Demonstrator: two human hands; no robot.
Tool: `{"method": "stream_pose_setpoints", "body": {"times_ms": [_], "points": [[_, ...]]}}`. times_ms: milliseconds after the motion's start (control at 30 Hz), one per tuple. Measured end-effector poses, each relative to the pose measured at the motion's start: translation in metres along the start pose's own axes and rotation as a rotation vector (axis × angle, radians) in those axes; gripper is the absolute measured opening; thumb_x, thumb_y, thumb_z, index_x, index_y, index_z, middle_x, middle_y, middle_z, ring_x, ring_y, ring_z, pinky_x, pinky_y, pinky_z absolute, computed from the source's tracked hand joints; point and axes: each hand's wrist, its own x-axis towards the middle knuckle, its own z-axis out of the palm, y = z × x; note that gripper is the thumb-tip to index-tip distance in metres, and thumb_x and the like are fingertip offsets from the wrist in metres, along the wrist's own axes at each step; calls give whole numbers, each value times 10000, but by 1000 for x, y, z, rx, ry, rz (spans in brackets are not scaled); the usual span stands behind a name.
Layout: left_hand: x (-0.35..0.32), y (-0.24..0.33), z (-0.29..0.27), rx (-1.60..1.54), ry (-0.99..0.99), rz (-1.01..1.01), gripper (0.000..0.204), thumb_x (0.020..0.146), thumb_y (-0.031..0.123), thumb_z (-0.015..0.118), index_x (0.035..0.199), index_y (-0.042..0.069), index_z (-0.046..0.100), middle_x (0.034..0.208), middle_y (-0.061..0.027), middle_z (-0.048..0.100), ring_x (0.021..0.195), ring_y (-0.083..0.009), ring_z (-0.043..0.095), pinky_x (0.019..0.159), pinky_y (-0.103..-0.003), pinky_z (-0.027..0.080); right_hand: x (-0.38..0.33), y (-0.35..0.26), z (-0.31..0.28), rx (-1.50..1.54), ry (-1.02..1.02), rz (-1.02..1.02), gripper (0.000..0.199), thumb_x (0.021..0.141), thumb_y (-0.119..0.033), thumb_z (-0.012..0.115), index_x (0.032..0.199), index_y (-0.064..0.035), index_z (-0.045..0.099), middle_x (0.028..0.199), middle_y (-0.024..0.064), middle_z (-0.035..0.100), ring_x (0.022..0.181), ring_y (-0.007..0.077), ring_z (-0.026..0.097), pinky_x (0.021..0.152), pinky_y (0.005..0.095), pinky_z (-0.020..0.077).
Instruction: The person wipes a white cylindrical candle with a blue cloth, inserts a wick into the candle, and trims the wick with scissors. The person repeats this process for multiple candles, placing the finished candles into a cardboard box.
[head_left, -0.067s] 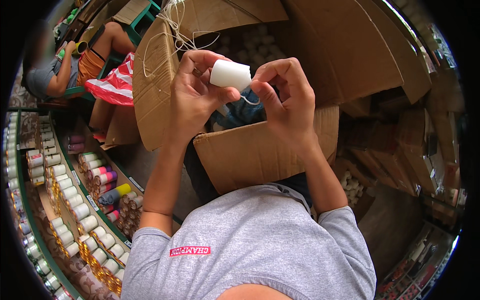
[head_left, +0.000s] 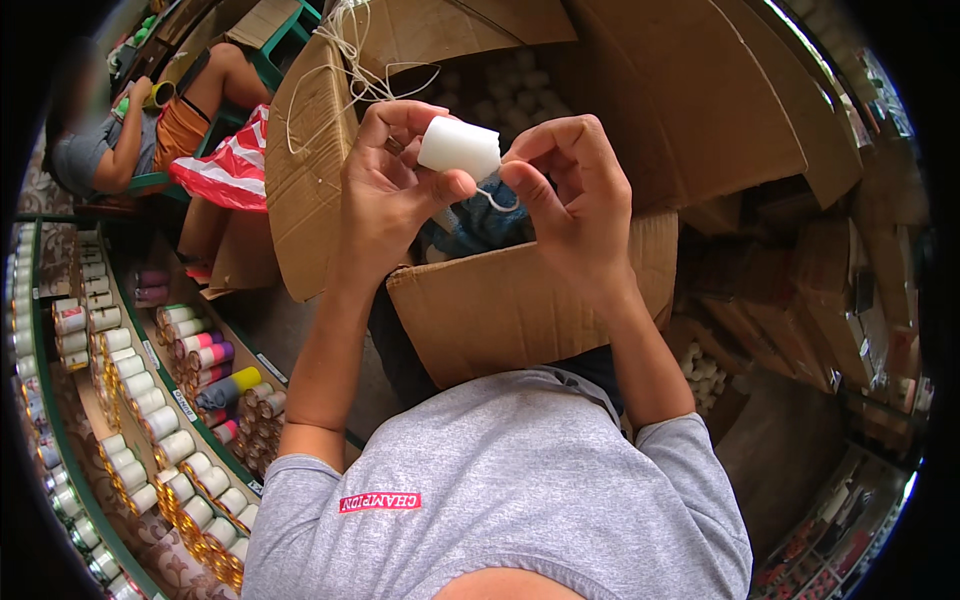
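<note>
A short white candle (head_left: 458, 148) lies tilted between the thumb and fingers of my left hand (head_left: 395, 165), held above a large open carton. My right hand (head_left: 575, 185) is closed in a pinch at the candle's right end, with thumb and forefinger on what looks like its wick. A thin white wick string (head_left: 497, 203) curves below the candle, between the two hands. Inside the carton (head_left: 530, 310), many white candles (head_left: 515, 90) lie loose at the far side. Blue material (head_left: 480, 225) shows beneath my hands.
A tangle of white string (head_left: 365, 75) hangs over the carton's left flap. Curved shelves to the left carry rows of white candles (head_left: 160, 420). Another person (head_left: 125, 150) sits at the upper left beside a red-and-white striped bag (head_left: 230, 165). Stacked boxes (head_left: 800, 290) stand at the right.
The candle has shifted very slightly left, and the curve of the string below it has changed a little. Both hands keep nearly the same place.
</note>
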Motion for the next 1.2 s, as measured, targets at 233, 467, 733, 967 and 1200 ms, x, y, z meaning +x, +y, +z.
{"method": "stream_pose_setpoints", "body": {"times_ms": [233,467,733,967,1200], "points": [[-5,0,17,-232,80,-173,502,796,107,833,1208,41,554,1112,-61,564,1033,-157,622,886,-295,530,-5,-5,1,84,12,157,302,768,112,748,981,-3,566,947,62,594,849,113,626,787,257,561],[-1,5,7,256,-48,-102,485,758,65,841,1177,61,598,1074,-50,658,942,-124,655,857,-280,526,22,-14,-28,-346,-174,-146,241,740,47,747,929,-70,653,885,53,613,821,196,616,742,338,518],[1,26,16,621,-113,152,276,842,52,717,1104,71,633,1056,-40,654,896,-113,628,829,-289,504,43,-26,-29,-617,-93,-355,110,750,-38,731,798,-68,637,795,58,622,806,268,599,710,393,463],[-1,15,21,280,-32,-6,149,927,46,597,1076,48,603,1037,-46,607,896,-113,617,778,-268,506,20,-21,-17,-360,-65,-306,134,756,19,739,812,-29,626,793,85,610,772,278,599,694,380,498],[4,22,26,203,-55,-187,171,1018,201,553,1050,34,574,916,-38,621,753,-73,589,669,-233,505,17,-29,-18,-501,-149,-383,169,766,78,676,857,-50,613,904,75,610,876,278,589,773,382,488]]}}
